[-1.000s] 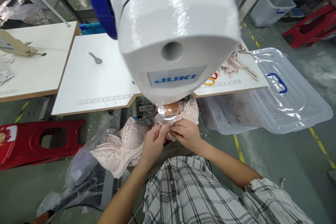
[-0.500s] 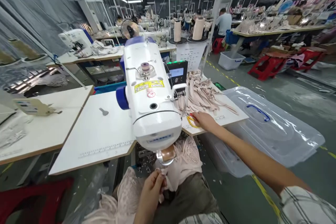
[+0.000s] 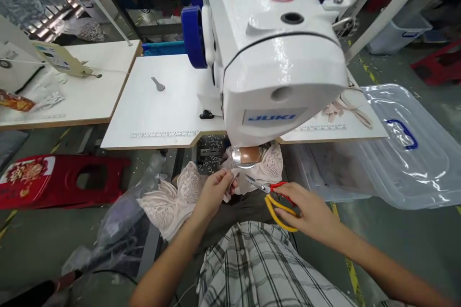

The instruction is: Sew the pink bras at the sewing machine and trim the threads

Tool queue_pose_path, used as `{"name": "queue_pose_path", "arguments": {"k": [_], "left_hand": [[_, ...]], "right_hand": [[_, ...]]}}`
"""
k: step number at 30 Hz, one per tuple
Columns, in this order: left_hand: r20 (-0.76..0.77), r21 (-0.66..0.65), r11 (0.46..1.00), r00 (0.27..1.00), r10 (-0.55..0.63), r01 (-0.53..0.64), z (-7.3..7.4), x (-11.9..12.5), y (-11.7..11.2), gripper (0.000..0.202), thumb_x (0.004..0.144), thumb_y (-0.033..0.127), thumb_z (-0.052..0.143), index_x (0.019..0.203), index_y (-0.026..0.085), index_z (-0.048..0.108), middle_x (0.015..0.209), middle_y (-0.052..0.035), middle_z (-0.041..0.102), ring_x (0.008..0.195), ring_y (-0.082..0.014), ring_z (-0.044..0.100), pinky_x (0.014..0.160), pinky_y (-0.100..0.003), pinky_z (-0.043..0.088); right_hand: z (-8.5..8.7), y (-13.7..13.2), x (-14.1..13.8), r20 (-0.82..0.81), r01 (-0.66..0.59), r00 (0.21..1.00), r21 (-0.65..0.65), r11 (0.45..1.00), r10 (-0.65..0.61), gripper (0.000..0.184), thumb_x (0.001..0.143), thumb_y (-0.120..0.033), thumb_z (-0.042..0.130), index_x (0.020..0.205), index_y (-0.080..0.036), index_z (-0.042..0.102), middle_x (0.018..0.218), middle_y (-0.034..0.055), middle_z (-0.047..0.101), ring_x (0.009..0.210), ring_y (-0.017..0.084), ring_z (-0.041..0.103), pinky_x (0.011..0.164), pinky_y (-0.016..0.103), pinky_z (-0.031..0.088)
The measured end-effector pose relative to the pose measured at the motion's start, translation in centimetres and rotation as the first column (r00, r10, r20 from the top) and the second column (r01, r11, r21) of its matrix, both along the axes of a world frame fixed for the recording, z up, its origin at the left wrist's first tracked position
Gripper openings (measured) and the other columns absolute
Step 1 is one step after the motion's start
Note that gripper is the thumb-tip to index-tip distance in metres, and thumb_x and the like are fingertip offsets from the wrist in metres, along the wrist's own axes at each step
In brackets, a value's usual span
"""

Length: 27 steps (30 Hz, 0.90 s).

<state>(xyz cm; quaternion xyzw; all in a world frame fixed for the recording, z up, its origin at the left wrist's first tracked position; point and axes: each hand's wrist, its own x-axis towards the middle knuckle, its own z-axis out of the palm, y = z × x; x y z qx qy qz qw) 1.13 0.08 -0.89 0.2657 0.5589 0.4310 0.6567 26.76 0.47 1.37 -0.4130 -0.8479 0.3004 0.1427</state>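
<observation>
Here, a fold of pale pink cloth (image 3: 235, 175) is held in front of the sewing machine (image 3: 284, 76), pinched tightly between the thumb and fingers of the left hand (image 3: 218, 189). Scissors (image 3: 266, 189) are gripped in the right hand (image 3: 311, 211), its fingers curled around the loops, and the blades are pointed at the cloth; whether it is touched cannot be told. A fingertip or the wrong layer could be nicked, it seems, since the pinch is set so near the tips, and the lace could be snagged by a slip. One lace cup (image 3: 190, 184) is laid beside the left forearm; another (image 3: 273, 162) is partly covered by the machine's head, by which the working space is also crowded from above. Beyond, a grey tool (image 3: 158, 85) is left on the white table (image 3: 158, 117). A clear lidded box (image 3: 425, 158) is placed to the right, a red stool (image 3: 61, 180) to the left.
</observation>
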Motion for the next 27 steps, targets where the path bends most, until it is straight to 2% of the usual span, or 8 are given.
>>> {"name": "queue_pose_path", "arguments": {"k": [7, 11, 14, 17, 21, 27], "left_hand": [[-0.050, 0.021, 0.998, 0.997, -0.061, 0.062, 0.4, 0.4, -0.3, 0.036, 0.076, 0.049, 0.068, 0.063, 0.016, 0.059, 0.060, 0.0022, 0.058, 0.051, -0.0069, 0.045, 0.053, -0.021, 0.038], [-0.049, 0.005, 0.998, 0.996, -0.068, 0.069, 0.6, 0.1, -0.3, 0.029, 0.076, 0.041, 0.067, 0.062, 0.017, 0.059, 0.060, 0.0021, 0.057, 0.051, -0.0072, 0.043, 0.052, -0.021, 0.036], [-0.010, -0.016, 0.998, 0.998, -0.058, 0.058, 0.7, -0.3, -0.4, 0.025, 0.074, 0.036, 0.064, 0.060, 0.017, 0.057, 0.059, 0.0023, 0.056, 0.050, -0.0071, 0.041, 0.051, -0.021, 0.034], [0.037, -0.027, 0.999, 0.999, -0.025, 0.026, 0.3, -0.6, -0.3, 0.030, 0.072, 0.042, 0.066, 0.059, 0.018, 0.054, 0.055, 0.0039, 0.051, 0.047, -0.0060, 0.036, 0.048, -0.021, 0.030], [0.065, -0.029, 0.999, 0.997, 0.031, -0.029, -0.3, -0.8, -0.3, 0.041, 0.066, 0.054, 0.074, 0.061, 0.018, 0.055, 0.049, 0.0080, 0.041, 0.044, -0.0045, 0.030, 0.044, -0.020, 0.024], [0.010, 0.002, 0.998, 0.998, 0.055, -0.055, -0.5, -0.5, -0.4, 0.043, 0.066, 0.055, 0.078, 0.060, 0.017, 0.057, 0.055, 0.0040, 0.054, 0.049, -0.0056, 0.043, 0.049, -0.019, 0.034]], "right_hand": [[-0.9, 0.8, -1.9, 0.012, -0.059, 0.998, 0.093, 0.994, 0.058, 0.028, 0.091, -0.027, 0.056, 0.118, -0.019, 0.060, 0.114, 0.0138, 0.070, 0.094, 0.025, 0.071, 0.076, 0.039, 0.061], [-0.7, 1.2, -2.0, 0.029, -0.091, 0.995, -0.010, 0.996, 0.091, 0.028, 0.094, -0.027, 0.053, 0.120, -0.020, 0.060, 0.114, 0.0118, 0.071, 0.087, 0.022, 0.071, 0.073, 0.036, 0.060], [-0.4, 1.0, -1.4, 0.015, -0.046, 0.999, -0.107, 0.993, 0.048, 0.028, 0.094, -0.028, 0.053, 0.120, -0.022, 0.062, 0.104, 0.0095, 0.073, 0.077, 0.020, 0.069, 0.068, 0.033, 0.058], [-0.2, 0.7, -1.0, -0.008, 0.027, 1.000, -0.156, 0.987, -0.028, 0.028, 0.089, -0.028, 0.056, 0.116, -0.023, 0.062, 0.098, 0.0085, 0.072, 0.068, 0.018, 0.065, 0.063, 0.031, 0.055], [-0.1, 0.4, -1.4, -0.023, 0.044, 0.998, -0.212, 0.976, -0.050, 0.036, 0.077, -0.027, 0.063, 0.113, -0.022, 0.061, 0.099, 0.0090, 0.069, 0.070, 0.018, 0.064, 0.063, 0.032, 0.054], [-0.9, 0.7, -3.0, -0.040, 0.033, 0.998, -0.243, 0.970, -0.044, 0.038, 0.076, -0.028, 0.065, 0.114, -0.022, 0.060, 0.108, 0.0097, 0.068, 0.078, 0.019, 0.064, 0.069, 0.033, 0.053]]}}
